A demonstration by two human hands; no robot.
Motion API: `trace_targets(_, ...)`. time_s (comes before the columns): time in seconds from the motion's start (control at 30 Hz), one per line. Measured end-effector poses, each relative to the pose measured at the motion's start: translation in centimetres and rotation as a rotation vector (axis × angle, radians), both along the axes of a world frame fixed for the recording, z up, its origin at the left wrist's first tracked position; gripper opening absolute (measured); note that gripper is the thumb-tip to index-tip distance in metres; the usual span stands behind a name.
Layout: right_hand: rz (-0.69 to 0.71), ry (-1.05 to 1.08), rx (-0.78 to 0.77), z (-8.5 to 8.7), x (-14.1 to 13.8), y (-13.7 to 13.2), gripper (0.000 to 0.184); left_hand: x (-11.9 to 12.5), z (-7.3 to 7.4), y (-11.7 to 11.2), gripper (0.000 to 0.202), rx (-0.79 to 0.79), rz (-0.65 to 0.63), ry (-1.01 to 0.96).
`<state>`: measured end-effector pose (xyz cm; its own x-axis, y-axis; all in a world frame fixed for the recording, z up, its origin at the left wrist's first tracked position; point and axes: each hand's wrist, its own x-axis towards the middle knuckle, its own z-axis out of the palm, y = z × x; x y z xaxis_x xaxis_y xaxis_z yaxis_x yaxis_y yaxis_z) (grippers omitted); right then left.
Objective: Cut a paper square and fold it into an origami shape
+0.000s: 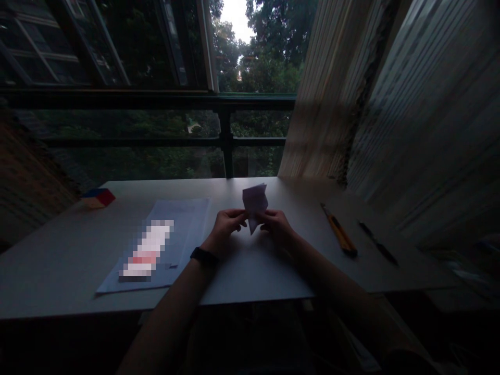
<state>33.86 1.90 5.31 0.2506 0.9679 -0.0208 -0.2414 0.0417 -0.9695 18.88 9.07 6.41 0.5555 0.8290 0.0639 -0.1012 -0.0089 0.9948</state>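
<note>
Between my two hands, a little above the white table (250, 289), is a small piece of folded paper (255, 199). Its lower end narrows to a point, and its upper part is wider with layered flaps. My left hand (229, 222) pinches its left side, with a dark band on the wrist. From the right, my right hand (276, 225) pinches the opposite side. Both sets of fingers are closed on the paper near its lower half. The dim light hides the finer folds.
Paper sheets (191, 219) lie to the left, partly blurred out. A colored cube (99, 198) sits at the far left. On the right rest a yellow utility knife (339, 232) and a dark pen (378, 243). A window and a curtain (316, 104) stand behind the table.
</note>
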Motion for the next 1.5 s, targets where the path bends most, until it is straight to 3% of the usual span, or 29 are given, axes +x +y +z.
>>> trace_targets(0.27, 0.129, 0.083, 0.006, 0.21, -0.04, -0.3, 0.028, 0.02, 0.04, -0.24, 0.034, -0.106, -0.124, -0.095)
trace_targets(0.47, 0.053, 0.045, -0.001, 0.14, -0.08, -0.14, 0.029, 0.09, -0.2, -0.23, 0.032, -0.078, -0.091, -0.09)
trace_targets(0.63, -0.071, -0.104, 0.02, 0.34, 0.03, 0.12, 0.032, 0.17, -0.34, 0.06, 0.033, 0.039, 0.006, 0.008)
trace_targets(0.87, -0.152, -0.265, 0.079, 0.24, -0.06, 0.38, 0.034, 0.15, 0.12, 0.03, 0.035, 0.062, 0.043, 0.066)
trace_targets(1.17, -0.047, -0.19, 0.015, 0.17, -0.22, 0.12, 0.036, 0.03, 0.14, 0.08, 0.035, 0.075, 0.077, 0.068)
trace_targets(1.5, 0.019, -0.077, 0.012, 0.35, 0.0, -0.17, 0.033, -0.11, -0.06, -0.06, 0.035, 0.011, -0.02, 0.024)
